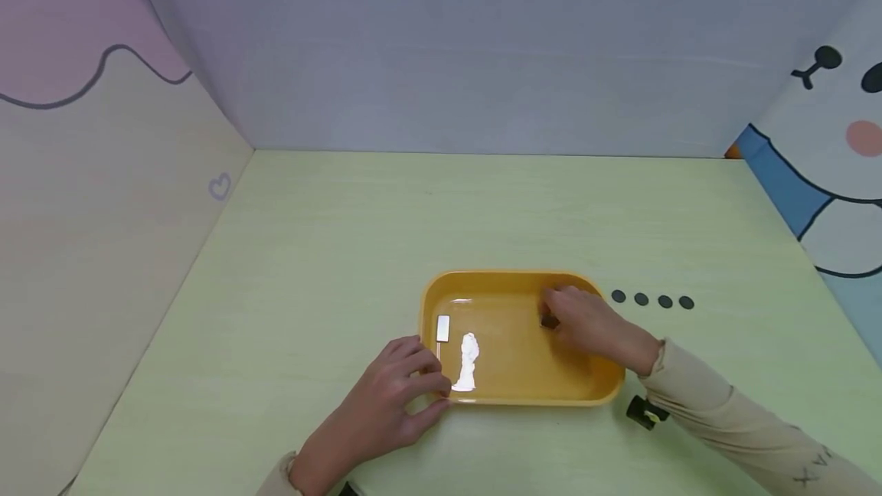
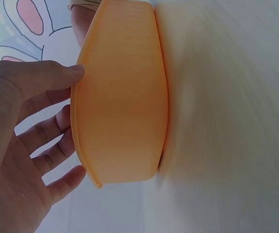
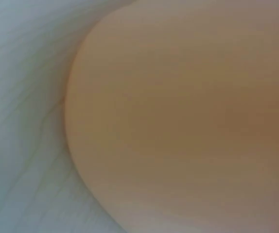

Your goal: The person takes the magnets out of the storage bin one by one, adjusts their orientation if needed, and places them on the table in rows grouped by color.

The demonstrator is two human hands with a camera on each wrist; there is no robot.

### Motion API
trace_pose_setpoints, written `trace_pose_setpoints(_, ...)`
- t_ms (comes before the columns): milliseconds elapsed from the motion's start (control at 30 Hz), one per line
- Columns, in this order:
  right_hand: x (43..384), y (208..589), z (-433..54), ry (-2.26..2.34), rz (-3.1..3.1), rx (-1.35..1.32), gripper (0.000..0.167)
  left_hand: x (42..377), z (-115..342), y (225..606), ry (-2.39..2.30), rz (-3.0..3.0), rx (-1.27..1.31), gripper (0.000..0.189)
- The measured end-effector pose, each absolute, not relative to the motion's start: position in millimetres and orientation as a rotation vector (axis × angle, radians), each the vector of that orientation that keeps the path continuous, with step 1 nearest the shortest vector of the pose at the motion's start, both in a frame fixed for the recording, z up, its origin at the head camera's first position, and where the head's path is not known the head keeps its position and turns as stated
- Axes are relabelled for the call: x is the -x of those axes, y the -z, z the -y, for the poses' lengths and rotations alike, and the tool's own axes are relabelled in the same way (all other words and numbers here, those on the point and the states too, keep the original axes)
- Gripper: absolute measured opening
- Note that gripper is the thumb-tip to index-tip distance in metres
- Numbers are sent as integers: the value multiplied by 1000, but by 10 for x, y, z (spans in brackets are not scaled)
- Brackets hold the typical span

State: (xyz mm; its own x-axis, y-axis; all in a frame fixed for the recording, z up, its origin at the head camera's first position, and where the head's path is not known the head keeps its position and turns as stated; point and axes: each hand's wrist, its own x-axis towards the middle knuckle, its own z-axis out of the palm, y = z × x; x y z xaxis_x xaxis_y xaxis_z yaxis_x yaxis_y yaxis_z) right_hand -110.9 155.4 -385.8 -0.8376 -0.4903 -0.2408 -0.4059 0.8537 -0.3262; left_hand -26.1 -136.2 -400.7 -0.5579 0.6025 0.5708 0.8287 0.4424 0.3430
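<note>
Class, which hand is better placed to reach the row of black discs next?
Probably the right hand: it is in the yellow tray, at the end nearest the black discs; the left hand holds the tray's opposite end.

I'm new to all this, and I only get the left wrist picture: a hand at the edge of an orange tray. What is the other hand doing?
Observer: The right hand reaches into the tray, its fingertips at a small dark thing; whether they grip it is too blurred to tell.
Visitor: Oh! And is there anything on the far side that I'm missing?
Observer: Four black dots sit in a row on the table, just past the tray's right end in the head view.
Visitor: Any pictures on the walls besides what I see?
Observer: Yes, a small purple heart at the head view's left.
</note>
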Motion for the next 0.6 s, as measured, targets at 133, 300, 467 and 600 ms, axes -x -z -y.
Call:
trace_pose_setpoints(133, 1094, 3842, -1558, 379, -2686, 642, 20, 262, 1350, 4008, 845, 2341, 1213, 11)
trace_pose_setpoints(300, 1082, 3830, -1559, 377, -2665, 636, 20, 265, 1348, 4003, 844, 2337, 1212, 12)
trace_pose_setpoints(467, 1063, 3856, -1567, 369, -2653, 675, 19, 260, 1344, 4007, 848, 2337, 1211, 12)
trace_pose_setpoints(600, 1042, 3867, -1577, 384, -2659, 689, 20, 254, 1343, 4013, 845, 2345, 1208, 11)
